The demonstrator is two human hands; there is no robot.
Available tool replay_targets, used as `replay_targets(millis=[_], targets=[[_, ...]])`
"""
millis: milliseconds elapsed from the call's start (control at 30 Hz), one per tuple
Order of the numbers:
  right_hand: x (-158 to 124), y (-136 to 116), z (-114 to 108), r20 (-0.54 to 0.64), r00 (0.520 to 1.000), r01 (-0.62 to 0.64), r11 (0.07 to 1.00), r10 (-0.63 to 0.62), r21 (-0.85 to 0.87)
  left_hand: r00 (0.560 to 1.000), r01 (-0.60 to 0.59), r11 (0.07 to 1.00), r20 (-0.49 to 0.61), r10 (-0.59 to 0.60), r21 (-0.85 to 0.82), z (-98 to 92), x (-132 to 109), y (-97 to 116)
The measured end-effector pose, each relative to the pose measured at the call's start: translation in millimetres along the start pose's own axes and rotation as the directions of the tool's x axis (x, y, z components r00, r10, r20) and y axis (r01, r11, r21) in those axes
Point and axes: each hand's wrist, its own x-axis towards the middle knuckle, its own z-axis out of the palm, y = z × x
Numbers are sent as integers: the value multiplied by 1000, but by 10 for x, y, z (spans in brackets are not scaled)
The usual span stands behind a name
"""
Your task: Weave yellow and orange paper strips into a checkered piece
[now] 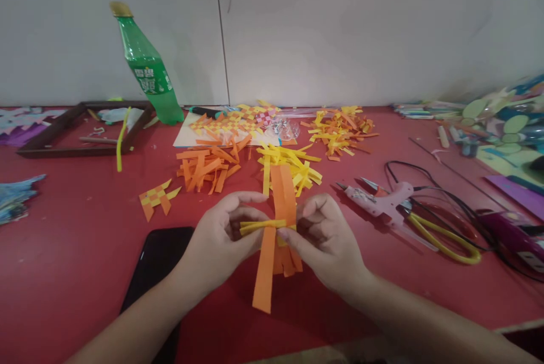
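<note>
Orange paper strips (266,273), crossed by narrow yellow strips (255,226), are held up at the lower middle. My left hand (225,233) pinches the yellow strips and the edge of the orange ones from the left. From the right, my right hand (327,239) grips the same paper piece, its thumb near the crossing. One orange strip hangs down, others stand up behind. Just beyond the hands lie a pile of yellow strips (297,168) and a pile of orange strips (206,168). A woven paper fish (157,198) rests to the left.
A black phone (159,256) lies beside my left forearm. Right of my hands are a pink glue gun (382,202), yellow-handled scissors (446,242) and a black cable. A green bottle (151,69) and dark frame (80,152) stand back left; more woven fish and strips lie behind.
</note>
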Motion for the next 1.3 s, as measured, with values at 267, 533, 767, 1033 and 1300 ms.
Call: replay_targets(millis=[267,533,767,1033,1300], targets=[[-12,17,0,-1,1000,-28,1000,28,10,999,29,999,-43,-28,37,-4,9,20],[-25,25,-6,-1,1000,-4,1000,4,-12,998,67,997,-22,-66,23,-4,10,43],[-42,5,10,9,1000,-22,998,21,62,999,24,1000,-23,-23,4,-9,15,19],[-54,23,9,23,999,24,999,-25,27,999,32,999,31,-31,-25,-24,-6,51],[-63,11,21,62,996,-74,985,66,155,999,52,999,13,-52,4,-47,13,85]])
